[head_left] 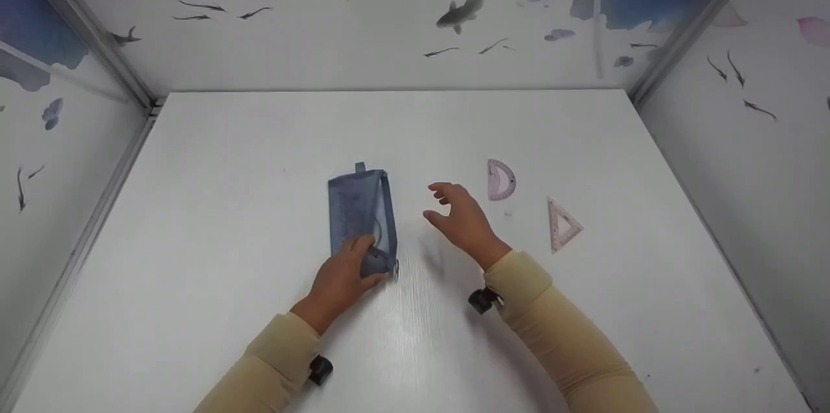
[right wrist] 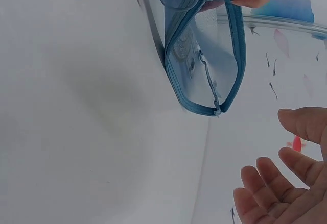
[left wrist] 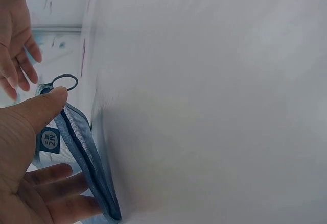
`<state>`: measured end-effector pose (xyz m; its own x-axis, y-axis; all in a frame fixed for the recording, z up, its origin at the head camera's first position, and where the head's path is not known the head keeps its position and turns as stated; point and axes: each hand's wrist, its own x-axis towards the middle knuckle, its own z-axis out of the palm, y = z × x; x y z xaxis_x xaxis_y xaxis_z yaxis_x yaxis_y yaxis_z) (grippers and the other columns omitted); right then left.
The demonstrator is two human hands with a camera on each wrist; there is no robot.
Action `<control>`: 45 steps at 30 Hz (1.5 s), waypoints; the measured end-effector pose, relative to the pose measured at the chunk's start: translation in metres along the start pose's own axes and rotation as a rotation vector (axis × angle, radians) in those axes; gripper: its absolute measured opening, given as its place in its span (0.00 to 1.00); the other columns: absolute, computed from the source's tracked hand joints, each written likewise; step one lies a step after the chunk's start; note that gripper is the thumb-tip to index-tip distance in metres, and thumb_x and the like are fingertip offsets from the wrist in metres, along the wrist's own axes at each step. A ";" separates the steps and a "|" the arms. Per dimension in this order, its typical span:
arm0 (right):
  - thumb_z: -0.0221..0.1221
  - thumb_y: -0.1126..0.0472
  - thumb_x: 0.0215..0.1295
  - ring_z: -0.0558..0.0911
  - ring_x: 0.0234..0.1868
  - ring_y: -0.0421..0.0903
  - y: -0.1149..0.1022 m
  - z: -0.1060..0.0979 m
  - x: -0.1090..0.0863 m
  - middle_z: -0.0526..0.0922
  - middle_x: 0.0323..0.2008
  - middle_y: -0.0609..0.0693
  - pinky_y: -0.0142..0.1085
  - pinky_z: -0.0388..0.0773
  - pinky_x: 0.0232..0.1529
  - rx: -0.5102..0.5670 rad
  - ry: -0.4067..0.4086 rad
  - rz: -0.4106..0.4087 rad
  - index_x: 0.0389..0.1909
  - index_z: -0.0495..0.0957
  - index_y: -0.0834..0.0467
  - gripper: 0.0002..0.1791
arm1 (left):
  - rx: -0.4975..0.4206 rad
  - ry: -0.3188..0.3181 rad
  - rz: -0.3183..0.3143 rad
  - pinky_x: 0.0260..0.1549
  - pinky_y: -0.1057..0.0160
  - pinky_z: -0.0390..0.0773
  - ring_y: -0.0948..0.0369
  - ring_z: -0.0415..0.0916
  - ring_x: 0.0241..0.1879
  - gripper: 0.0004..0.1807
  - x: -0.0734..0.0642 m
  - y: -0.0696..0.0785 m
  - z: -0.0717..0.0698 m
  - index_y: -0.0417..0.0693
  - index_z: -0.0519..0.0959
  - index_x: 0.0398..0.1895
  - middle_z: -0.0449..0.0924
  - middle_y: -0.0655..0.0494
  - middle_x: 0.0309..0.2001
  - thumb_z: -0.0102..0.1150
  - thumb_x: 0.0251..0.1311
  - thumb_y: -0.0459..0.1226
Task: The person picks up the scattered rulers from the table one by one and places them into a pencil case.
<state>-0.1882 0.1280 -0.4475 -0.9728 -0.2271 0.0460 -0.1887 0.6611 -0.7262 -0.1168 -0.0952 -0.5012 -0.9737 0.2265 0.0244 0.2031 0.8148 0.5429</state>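
A blue mesh zip pouch lies on the white table, its zipper running down its right side. My left hand grips the pouch's near end, thumb by the zipper and fingers over the top. Beside the thumb, a ring-shaped zipper pull sticks out. From the right wrist, the zipper looks unzipped, with the pouch's mouth gaping. To the right of the pouch, my right hand hangs above the table, fingers loosely bent and holding nothing.
A pink protractor lies just right of my right hand. Farther right is a pink triangular set square. White panels printed with fish enclose the table at the back and both sides.
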 end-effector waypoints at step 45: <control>0.65 0.48 0.60 0.60 0.70 0.62 0.043 -0.035 -0.022 0.61 0.69 0.64 0.57 0.59 0.66 -0.471 0.145 -0.089 0.70 0.63 0.59 0.40 | 0.001 0.023 0.027 0.49 0.45 0.75 0.45 0.76 0.52 0.37 -0.002 -0.001 0.001 0.43 0.66 0.65 0.71 0.40 0.60 0.71 0.53 0.45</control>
<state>-0.1799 0.1860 -0.4555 -0.9526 -0.2172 0.2130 -0.2791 0.9026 -0.3279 -0.1153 -0.0960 -0.5027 -0.9699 0.2365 0.0582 0.2297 0.8092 0.5407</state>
